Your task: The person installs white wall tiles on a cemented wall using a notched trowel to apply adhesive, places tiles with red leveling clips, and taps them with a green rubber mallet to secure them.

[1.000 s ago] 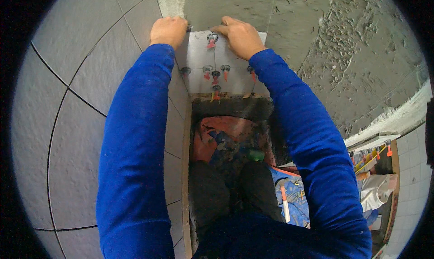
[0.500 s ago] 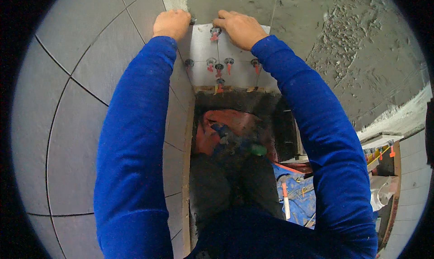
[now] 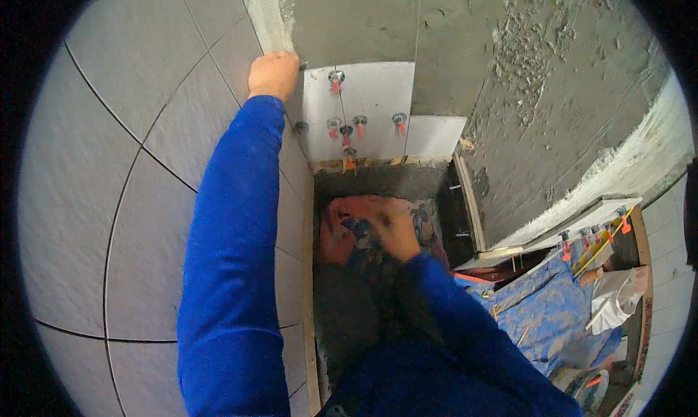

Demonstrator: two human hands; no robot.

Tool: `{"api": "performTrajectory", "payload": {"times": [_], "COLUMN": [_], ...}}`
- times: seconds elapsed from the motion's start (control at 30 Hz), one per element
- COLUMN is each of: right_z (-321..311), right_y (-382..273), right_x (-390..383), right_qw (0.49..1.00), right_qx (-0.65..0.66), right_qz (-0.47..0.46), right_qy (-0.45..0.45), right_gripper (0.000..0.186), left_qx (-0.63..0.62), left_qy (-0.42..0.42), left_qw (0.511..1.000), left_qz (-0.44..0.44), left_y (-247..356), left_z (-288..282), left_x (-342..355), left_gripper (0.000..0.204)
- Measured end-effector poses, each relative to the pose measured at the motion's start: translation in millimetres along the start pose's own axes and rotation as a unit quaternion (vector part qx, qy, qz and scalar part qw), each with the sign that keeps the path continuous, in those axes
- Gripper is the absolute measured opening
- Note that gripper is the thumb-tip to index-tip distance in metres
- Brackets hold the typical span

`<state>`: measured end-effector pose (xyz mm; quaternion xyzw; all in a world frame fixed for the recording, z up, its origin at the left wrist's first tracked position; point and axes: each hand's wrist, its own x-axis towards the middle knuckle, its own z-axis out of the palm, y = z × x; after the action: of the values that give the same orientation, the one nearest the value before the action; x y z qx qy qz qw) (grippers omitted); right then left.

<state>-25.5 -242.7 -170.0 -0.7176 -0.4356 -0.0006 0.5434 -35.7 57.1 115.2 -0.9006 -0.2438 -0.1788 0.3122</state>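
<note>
My left hand (image 3: 273, 75) is closed beside the upper left corner of the white tiles (image 3: 374, 90), close to the grey tiled wall (image 3: 138, 250). Whatever its fingers may hold is hidden. Several tile levelers with red handles, such as one tile leveler (image 3: 335, 81) near the top, stick out along the joints of the white tiles. My right hand (image 3: 398, 231) is low between my knees, over an orange-red bag (image 3: 360, 205) with dark and bluish bits in it. Motion smears its fingers, so I cannot see whether they grip anything.
Wet grey mortar (image 3: 509, 111) covers the wall above and to the right. A wooden strip (image 3: 469, 202) edges the recess. On the right are a tile ledge with more red-handled levelers, a blue tarp (image 3: 523, 308), a white bag (image 3: 614, 301) and a bucket (image 3: 582, 384).
My right hand has left the top of the white tiles and dropped to the orange-red bag. My left hand stays at the tile corner. The whole view has shifted a little.
</note>
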Motion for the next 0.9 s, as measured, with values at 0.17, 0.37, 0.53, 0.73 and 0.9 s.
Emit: {"api": "performTrajectory", "payload": {"times": [0.17,0.37,0.53,0.73,0.9], "right_z": [-26.7,-125.4,-164.0,-187.9,-229.3], "right_y": [18.1,45.1,35.9,-18.0,-59.4], "right_x": [-129.8,-197.5,-202.6,-154.2,-115.5], "right_qw": [0.963,0.966,0.947,0.966,0.945], "right_qx": [0.061,-0.035,-0.036,-0.031,-0.039], "right_qz": [0.223,0.253,0.318,0.149,0.076], "right_qy": [-0.138,-0.037,0.030,0.209,0.317], "right_gripper": [0.025,0.020,0.009,0.006,0.007], "left_qx": [-0.020,-0.037,-0.079,-0.274,-0.648], "left_qy": [0.008,0.021,0.017,0.104,0.035], "left_qw": [1.000,0.999,0.995,0.916,0.710], "left_qz": [-0.004,-0.022,-0.062,-0.275,-0.274], "left_y": [1.1,4.5,12.1,47.5,163.4], "left_z": [2.1,0.1,-1.5,0.8,28.5], "left_x": [-1.1,-6.7,-15.0,-46.7,-185.9], "left_gripper": [0.018,0.020,0.019,0.023,0.024]}}
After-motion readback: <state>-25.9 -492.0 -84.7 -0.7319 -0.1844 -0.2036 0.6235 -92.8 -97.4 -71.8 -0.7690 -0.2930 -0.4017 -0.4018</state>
